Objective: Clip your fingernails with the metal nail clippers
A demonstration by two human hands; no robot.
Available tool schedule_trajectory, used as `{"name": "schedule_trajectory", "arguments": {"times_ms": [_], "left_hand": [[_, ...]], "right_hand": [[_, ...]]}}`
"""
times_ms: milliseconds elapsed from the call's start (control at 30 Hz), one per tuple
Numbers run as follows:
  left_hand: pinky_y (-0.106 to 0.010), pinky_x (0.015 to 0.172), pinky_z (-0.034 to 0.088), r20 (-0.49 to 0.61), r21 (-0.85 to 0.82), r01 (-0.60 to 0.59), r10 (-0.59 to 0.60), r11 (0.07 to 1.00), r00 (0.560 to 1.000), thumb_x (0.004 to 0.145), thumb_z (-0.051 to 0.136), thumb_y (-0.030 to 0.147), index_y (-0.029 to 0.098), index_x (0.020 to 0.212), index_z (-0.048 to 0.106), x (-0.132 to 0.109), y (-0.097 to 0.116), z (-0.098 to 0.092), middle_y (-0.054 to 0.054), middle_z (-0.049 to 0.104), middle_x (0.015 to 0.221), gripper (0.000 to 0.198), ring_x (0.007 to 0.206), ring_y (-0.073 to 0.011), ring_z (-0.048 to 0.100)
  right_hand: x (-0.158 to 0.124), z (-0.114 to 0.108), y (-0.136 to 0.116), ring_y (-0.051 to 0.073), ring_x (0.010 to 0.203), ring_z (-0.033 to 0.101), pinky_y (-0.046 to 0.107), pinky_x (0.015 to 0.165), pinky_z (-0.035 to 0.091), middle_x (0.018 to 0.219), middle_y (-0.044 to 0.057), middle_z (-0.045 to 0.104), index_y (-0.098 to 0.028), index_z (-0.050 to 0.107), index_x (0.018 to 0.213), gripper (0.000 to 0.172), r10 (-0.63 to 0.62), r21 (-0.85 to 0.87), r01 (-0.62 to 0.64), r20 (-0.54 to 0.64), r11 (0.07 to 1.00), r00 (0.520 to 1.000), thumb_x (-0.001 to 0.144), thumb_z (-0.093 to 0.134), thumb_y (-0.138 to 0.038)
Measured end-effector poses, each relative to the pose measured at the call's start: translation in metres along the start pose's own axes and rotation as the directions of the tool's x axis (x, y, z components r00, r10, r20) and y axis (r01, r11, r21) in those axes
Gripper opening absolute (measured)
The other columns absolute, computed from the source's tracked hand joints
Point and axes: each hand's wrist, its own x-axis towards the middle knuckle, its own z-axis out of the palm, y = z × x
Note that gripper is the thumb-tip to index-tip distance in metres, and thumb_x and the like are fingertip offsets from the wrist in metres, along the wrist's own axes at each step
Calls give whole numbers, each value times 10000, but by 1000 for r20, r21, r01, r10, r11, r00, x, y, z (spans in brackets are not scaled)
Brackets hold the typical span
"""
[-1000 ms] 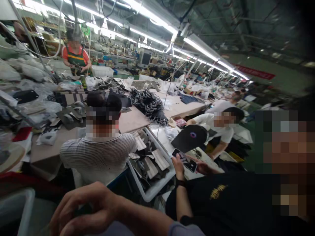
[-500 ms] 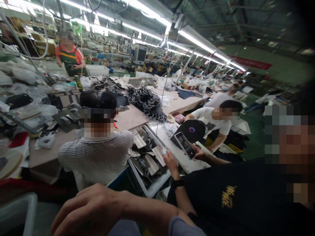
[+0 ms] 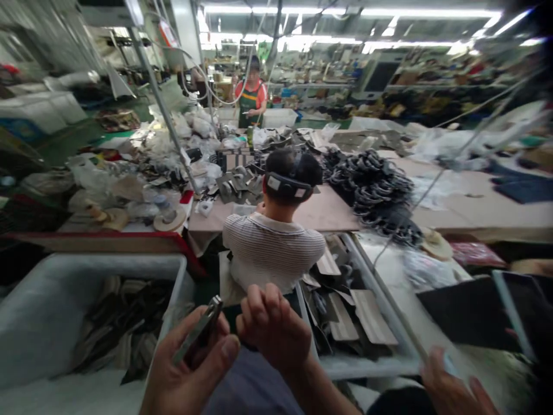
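Note:
My left hand (image 3: pixel 190 357) grips a nail clipper (image 3: pixel 199 331), a slim metal tool tilted up between the thumb and fingers. Just beside it is my right hand (image 3: pixel 276 328), raised with its fingers curled in toward the palm; nothing shows in them. The clipper's tip points up and stays apart from the right fingers. Both hands are in front of my body, behind a seated co-worker in a striped shirt (image 3: pixel 274 248).
A white bin (image 3: pixel 179 271) with dark and grey pieces stands at left. Another bin (image 3: pixel 345 366) holds flat grey pieces at right. Dark looped parts (image 3: pixel 375 184) are heaped on the long table (image 3: pixel 328 210). Another person's hand (image 3: pixel 449 380) reaches in at lower right.
The view has swung right to left, bringing the seated co-worker to the middle. My left hand with the nail clipper has come into view; my right hand has risen and its fingers have curled.

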Motion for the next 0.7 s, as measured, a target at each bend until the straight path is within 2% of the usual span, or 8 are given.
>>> {"name": "schedule_trajectory", "arguments": {"times_ms": [67, 167, 233, 333, 433, 533, 600, 700], "left_hand": [[-228, 638, 432, 39, 24, 6, -7, 1000, 999, 916, 1022, 621, 152, 1064, 817, 9, 1, 6, -27, 629, 846, 533, 703, -111, 513], [-226, 582, 338, 136, -32, 60, -55, 998, 989, 941, 983, 666, 139, 1118, 840, 18, 1, 11, -14, 610, 812, 574, 623, -81, 432], [-226, 592, 346, 146, -49, 50, -43, 998, 988, 905, 1022, 632, 147, 1113, 842, 23, 0, 9, 14, 557, 779, 558, 633, -83, 421], [-211, 635, 349, 107, -30, -23, 26, 999, 994, 820, 1109, 485, 160, 1044, 825, 33, -2, 4, 62, 428, 745, 487, 677, -83, 362], [-203, 635, 351, 111, -38, -74, 78, 997, 991, 758, 1145, 384, 160, 912, 740, 42, -3, 1, 69, 433, 745, 488, 685, -82, 344], [-218, 675, 446, 153, -83, -69, 81, 994, 985, 767, 1138, 401, 166, 878, 671, 46, -4, -1, 27, 571, 810, 535, 733, -111, 489], [-225, 707, 481, 167, -91, -64, 79, 994, 983, 841, 1095, 458, 164, 901, 668, 47, -6, -2, 5, 607, 843, 522, 770, -126, 547], [-209, 630, 410, 167, -93, -46, 61, 995, 984, 992, 964, 565, 164, 931, 651, 46, -10, -7, 19, 559, 806, 513, 690, -91, 467]], "right_hand": [[-1, 0, 7, 169, 789, 450, 322, 767, 463, 906, -12, 411, -242, 488, 889, 433, 32, 40, -31, -16, 999, 999, 1164, 656, -532], [-3, -5, 17, 196, 888, 469, 323, 824, 485, 934, -3, 380, -248, 523, 914, 414, 76, 79, -72, -55, 994, 996, 1163, 646, -556], [-4, -10, 23, 218, 957, 488, 348, 895, 516, 941, 4, 371, -256, 559, 929, 396, 97, 64, -92, -89, 994, 991, 1157, 649, -567], [-1, -16, 29, 239, 987, 501, 402, 994, 520, 922, 10, 385, -254, 595, 911, 386, 89, -73, -96, -99, 993, 991, 1137, 680, -555], [4, -18, 33, 238, 949, 492, 389, 927, 490, 919, 21, 435, -242, 612, 875, 409, 111, -224, -123, -65, 967, 992, 1094, 753, -557], [8, -19, 33, 242, 933, 499, 392, 892, 469, 893, 29, 488, -242, 627, 860, 423, 117, -329, -124, -40, 936, 992, 1079, 786, -566], [9, -21, 32, 237, 898, 502, 388, 856, 458, 875, 32, 521, -244, 645, 869, 402, 117, -381, -111, -7, 918, 993, 1097, 771, -550], [10, -23, 32, 223, 832, 503, 367, 761, 426, 888, 37, 553, -252, 673, 910, 345, 127, -395, -100, 41, 913, 991, 1123, 736, -516]]}}
